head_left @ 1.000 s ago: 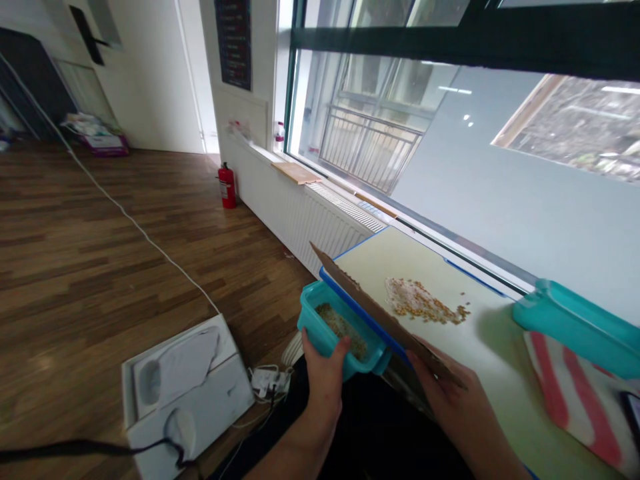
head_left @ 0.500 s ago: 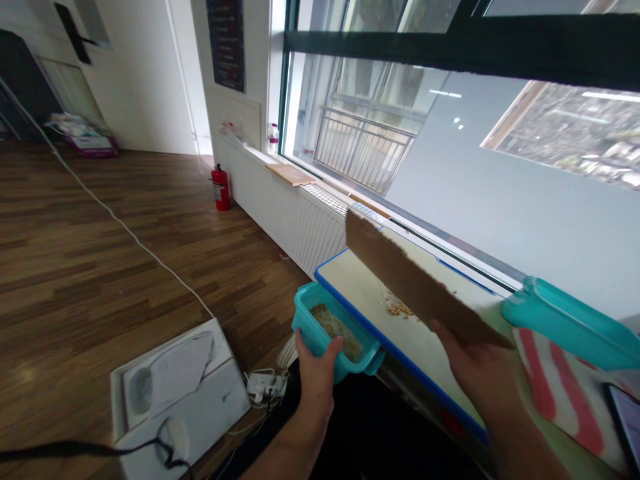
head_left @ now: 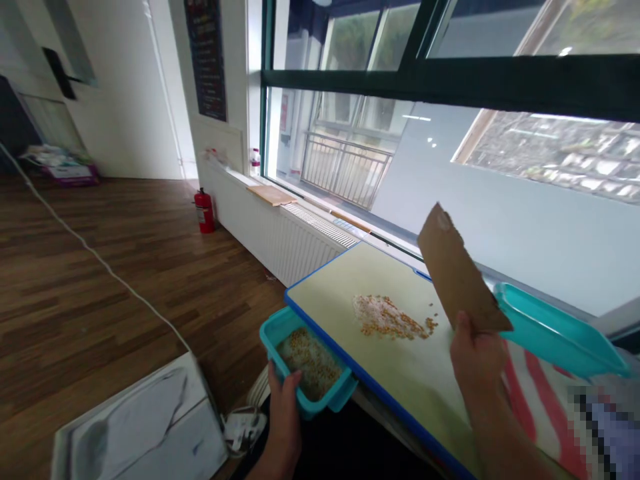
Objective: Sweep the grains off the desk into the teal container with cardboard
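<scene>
My left hand grips the near side of a teal plastic tub, thumb over the rim. Grains mixed with something pale lie in the tub, which is held just below the edge of a cream board with a blue rim. In my right hand is a torn strip of brown cardboard, raised above the board's right part. A heap of yellow-orange kernels and whitish grains is spread on the board, with a few kernels scattered to its right.
A second teal tray stands at the right by the window, beside a red-and-white striped cloth. A white radiator runs under the window. On the floor are a white box, a power strip and a red fire extinguisher.
The cardboard has swung more upright and away from the heap, which now shows fully. The view has shifted, and my left hand still holds the tub at the board's edge.
</scene>
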A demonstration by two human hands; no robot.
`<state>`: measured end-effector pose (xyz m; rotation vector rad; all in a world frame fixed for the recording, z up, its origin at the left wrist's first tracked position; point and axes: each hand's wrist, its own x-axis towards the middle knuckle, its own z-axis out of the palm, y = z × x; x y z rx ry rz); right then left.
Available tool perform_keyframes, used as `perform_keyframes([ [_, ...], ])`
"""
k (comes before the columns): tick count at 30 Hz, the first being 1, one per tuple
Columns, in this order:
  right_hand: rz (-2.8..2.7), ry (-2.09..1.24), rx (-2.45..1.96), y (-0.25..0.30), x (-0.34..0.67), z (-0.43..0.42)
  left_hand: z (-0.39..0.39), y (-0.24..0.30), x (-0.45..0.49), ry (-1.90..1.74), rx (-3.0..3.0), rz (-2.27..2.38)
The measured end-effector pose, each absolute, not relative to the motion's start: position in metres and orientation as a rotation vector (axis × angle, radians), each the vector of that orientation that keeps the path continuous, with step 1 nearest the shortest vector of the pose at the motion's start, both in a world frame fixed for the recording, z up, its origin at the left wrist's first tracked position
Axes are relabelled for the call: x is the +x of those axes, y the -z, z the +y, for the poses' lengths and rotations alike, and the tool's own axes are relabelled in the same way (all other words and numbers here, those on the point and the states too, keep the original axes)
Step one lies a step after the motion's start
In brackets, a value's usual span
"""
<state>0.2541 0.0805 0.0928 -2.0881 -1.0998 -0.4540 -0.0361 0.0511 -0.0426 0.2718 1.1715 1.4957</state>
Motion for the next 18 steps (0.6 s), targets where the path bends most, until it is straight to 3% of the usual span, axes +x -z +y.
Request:
perform_keyframes([
  [13, -0.956, 0.429, -2.136, -0.081, 0.274, 0.081, 0.045, 0.055, -0.007, -1.667, 0.336, 1.136],
  [18, -0.905, 0.315, -2.090, -0.082, 0.267, 0.077, 0.045, 0.036, -0.019, -1.539, 0.101, 1.185],
])
